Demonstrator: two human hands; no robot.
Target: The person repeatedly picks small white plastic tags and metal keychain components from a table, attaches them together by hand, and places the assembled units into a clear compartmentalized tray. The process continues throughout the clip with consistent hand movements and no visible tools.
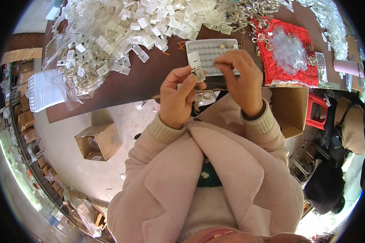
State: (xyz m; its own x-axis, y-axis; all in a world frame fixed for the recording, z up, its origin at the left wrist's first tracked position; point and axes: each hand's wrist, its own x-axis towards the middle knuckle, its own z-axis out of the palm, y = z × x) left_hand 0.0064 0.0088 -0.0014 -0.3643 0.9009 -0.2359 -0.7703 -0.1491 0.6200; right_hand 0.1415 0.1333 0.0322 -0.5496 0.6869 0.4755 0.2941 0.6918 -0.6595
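Observation:
Between the thumb and fingers of my left hand (177, 97) is a small white plastic card (194, 60), held upright with a clear, shiny part at its lower end. My right hand (244, 81) is raised just to the right of it, its thumb and forefinger drawn together. Whether anything small sits between those fingertips I cannot make out. Behind both hands lies a pale tray (209, 45) with rows of hollows and a few small round pieces near its right end. The hands do not touch each other.
A large heap of white cards (150, 20) covers the table's far left. Metal rings and clasps lie by a red cloth (263, 60) bearing clear plastic bits. Stacked white trays (48, 90) stand at the left edge. Cardboard boxes (105, 139) and a red stool (317, 111) are below.

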